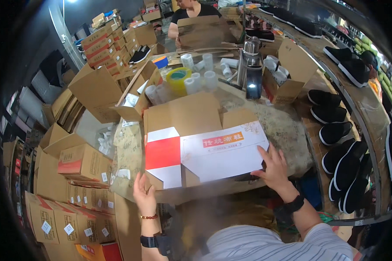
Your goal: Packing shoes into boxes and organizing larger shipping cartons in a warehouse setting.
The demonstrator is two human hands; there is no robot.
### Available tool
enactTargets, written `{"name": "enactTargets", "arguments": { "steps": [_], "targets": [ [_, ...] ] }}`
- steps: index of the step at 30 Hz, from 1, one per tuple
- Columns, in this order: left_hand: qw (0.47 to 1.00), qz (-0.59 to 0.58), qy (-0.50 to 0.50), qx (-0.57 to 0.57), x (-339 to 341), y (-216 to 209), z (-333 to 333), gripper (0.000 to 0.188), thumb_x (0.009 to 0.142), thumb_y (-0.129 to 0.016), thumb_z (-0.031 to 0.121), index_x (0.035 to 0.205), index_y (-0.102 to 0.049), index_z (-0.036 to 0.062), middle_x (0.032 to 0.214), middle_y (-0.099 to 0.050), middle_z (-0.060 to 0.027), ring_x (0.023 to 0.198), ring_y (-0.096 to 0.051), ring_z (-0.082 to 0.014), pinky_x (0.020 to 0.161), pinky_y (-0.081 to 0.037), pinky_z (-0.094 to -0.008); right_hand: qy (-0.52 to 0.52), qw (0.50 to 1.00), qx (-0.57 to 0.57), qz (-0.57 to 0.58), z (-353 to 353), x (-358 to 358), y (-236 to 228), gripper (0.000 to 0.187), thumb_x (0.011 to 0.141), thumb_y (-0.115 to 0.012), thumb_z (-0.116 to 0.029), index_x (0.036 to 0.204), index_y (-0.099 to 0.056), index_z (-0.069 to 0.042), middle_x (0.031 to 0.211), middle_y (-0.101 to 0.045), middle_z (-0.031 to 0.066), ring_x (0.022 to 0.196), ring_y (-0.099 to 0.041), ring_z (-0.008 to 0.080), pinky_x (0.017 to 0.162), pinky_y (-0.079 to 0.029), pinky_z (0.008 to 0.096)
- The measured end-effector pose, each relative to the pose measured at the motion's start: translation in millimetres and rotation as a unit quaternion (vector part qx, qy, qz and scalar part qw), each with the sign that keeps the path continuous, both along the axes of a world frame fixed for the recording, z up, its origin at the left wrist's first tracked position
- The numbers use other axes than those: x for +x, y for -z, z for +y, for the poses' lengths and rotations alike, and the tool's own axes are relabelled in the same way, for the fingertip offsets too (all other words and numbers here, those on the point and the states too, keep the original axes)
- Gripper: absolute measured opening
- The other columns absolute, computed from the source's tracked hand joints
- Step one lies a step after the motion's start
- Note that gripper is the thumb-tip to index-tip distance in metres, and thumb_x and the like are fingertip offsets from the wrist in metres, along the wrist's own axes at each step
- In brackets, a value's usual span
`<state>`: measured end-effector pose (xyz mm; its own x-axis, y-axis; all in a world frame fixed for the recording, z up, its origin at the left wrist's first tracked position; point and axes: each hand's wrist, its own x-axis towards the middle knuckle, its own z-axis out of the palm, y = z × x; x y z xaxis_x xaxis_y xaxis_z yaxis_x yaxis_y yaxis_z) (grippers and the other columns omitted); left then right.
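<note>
A partly unfolded cardboard shoe box (224, 158) lies on the table in front of me. Its printed side is white with a red end panel, and bare brown flaps stretch away at the far side. At its right end, my right hand (272, 167) grips the white panel's edge, thumb low and index finger on the surface. My left hand (144, 195) is beside the near left corner under the red panel, fingers extended and thumb apart. Whether it touches the cardboard, I cannot tell. Both wrists wear black bands.
Rolls of white labels (191, 85), yellow tape (178, 78), a steel flask (251, 54) and a lit phone (254, 82) stand behind the box. Black shoes (329, 114) line the right-hand shelves. Stacked shoe boxes (85, 167) fill the left. A person (198, 15) holds cardboard opposite.
</note>
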<state>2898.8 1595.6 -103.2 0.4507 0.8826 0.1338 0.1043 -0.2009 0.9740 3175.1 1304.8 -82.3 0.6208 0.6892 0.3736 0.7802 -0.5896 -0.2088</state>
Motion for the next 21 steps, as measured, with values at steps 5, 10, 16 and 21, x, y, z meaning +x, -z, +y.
{"name": "enactTargets", "arguments": {
  "steps": [5, 10, 16, 21],
  "targets": [
    [0.999, -0.031, -0.031, -0.009, 3, -27, -3, 0.065, 0.074, -0.058, -0.012, 0.134, -0.032, -0.0043, 0.119, -0.053, -0.0198, 0.111, -0.052, -0.0234, 0.089, -0.044, -0.0304, -0.096, 0.964, 0.206, 0.135, 19, -29, -52, 0.07, 0.068, -0.076, -0.03, 0.127, -0.047, -0.006, 0.131, -0.041, 0.027, 0.121, -0.041, 0.0417, 0.099, -0.036, 0.0437],
    [0.956, 0.152, -0.032, 0.249, 10, -39, 15, 0.054, 0.083, -0.062, 0.022, 0.126, -0.044, -0.0045, 0.133, -0.042, -0.02, 0.121, -0.043, -0.027, 0.098, -0.036, -0.0357, -0.188, 0.938, 0.278, 0.084, 28, -21, -57, 0.052, 0.075, -0.055, 0.006, 0.126, -0.046, -0.001, 0.129, -0.047, 0.021, 0.121, -0.046, 0.0314, 0.097, -0.04, 0.0348],
    [0.943, -0.184, 0.177, 0.212, 65, -142, 20, 0.086, 0.08, -0.043, 0.068, 0.132, -0.031, 0.0001, 0.125, -0.046, -0.0155, 0.11, -0.051, -0.0258, 0.094, -0.043, -0.0351, -0.197, 0.937, 0.282, 0.054, 43, 10, -179, 0.056, 0.072, -0.05, 0.007, 0.127, -0.042, 0.0, 0.126, -0.049, 0.0221, 0.11, -0.052, 0.038, 0.092, -0.042, 0.0366],
    [0.907, -0.192, 0.309, -0.215, 103, -113, 85, 0.049, 0.092, -0.044, 0.046, 0.121, -0.041, 0.0066, 0.112, -0.055, -0.0129, 0.103, -0.056, -0.0248, 0.085, -0.049, -0.0356, -0.262, 0.933, 0.187, -0.162, 94, -10, -210, 0.042, 0.07, -0.067, -0.01, 0.11, -0.056, -0.009, 0.096, -0.061, 0.0101, 0.097, -0.055, 0.0277, 0.08, -0.042, 0.0388]
  ]
}}
